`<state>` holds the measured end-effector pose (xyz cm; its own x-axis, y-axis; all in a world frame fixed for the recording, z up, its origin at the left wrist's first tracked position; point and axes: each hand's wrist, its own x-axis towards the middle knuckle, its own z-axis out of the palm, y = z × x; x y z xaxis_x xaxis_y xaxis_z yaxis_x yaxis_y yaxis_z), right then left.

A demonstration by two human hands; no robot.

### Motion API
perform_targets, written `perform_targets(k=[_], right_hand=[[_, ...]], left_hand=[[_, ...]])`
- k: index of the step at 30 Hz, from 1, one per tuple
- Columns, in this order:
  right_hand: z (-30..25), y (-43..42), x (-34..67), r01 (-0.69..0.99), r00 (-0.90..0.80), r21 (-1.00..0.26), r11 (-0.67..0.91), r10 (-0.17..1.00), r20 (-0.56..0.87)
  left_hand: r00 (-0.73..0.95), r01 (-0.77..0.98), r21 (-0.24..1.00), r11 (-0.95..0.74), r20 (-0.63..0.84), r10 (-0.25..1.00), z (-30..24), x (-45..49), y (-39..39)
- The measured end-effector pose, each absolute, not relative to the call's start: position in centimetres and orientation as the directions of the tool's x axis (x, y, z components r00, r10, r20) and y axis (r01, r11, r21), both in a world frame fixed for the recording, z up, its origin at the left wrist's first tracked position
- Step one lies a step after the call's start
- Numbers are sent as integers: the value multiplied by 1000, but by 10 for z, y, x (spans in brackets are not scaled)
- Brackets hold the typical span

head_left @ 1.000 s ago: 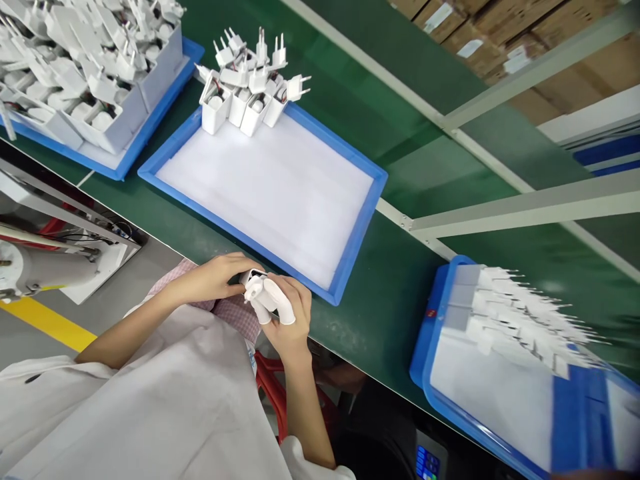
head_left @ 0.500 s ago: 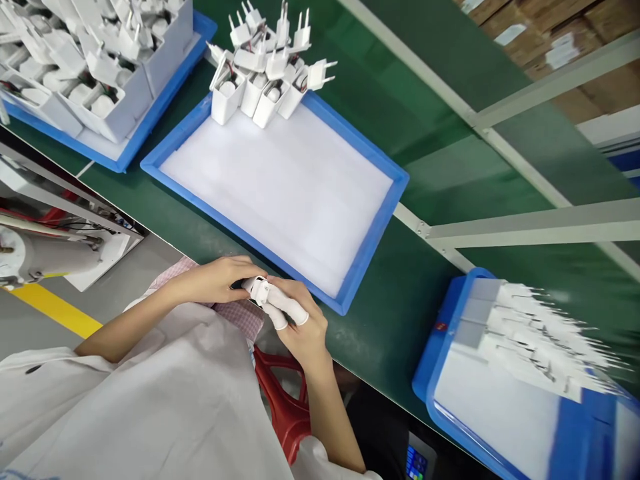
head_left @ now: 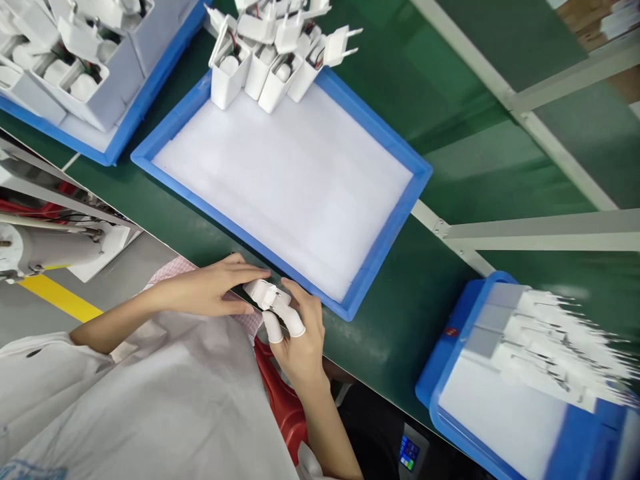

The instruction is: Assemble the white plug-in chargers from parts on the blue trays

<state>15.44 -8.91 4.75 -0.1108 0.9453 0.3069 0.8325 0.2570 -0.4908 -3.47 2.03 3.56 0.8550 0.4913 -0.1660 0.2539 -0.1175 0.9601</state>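
Note:
Both my hands meet at the near edge of the green belt, closed on one small white charger plug [head_left: 264, 292]. My left hand [head_left: 213, 288] comes in from the left, its fingers laid over the plug's left end. My right hand [head_left: 296, 333] grips it from below, with white finger cots on two fingers. Just beyond them lies a blue tray [head_left: 380, 240] with a white liner. Several white charger housings with plugs [head_left: 273, 47] stand in a group at its far corner.
A second blue tray [head_left: 120, 137] packed with white charger parts sits at the far left. A third blue tray [head_left: 440, 373] with rows of white plugs is at the right. Grey metal frame bars [head_left: 540, 230] cross the belt. A machine [head_left: 45, 247] stands at the left.
The view has shifted, so the trays sit higher and closer. My hands have turned the plug slightly and my left fingers have stretched out flatter over it.

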Motion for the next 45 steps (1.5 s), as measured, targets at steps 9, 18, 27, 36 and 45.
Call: perform_targets(k=[9, 18, 27, 36, 45], right_hand=[[31, -95, 149, 51, 186, -986, -159, 972, -148], [23, -92, 149, 47, 213, -997, -67, 975, -56], [29, -80, 161, 674, -83, -699, 240, 964, 251], [69, -118, 162, 779, 305, -621, 87, 812, 497], [41, -116, 152, 809, 342, -584, 61, 760, 553]], left_hand=[[671, 231, 876, 423, -458, 583, 57, -14, 2], [674, 154, 809, 567, -506, 539, 49, -14, 3], [670, 106, 860, 500, -433, 603, 41, -13, -3], [487, 48, 961, 273, -261, 833, 54, -51, 2], [481, 118, 967, 227, -256, 839, 56, -39, 4]])
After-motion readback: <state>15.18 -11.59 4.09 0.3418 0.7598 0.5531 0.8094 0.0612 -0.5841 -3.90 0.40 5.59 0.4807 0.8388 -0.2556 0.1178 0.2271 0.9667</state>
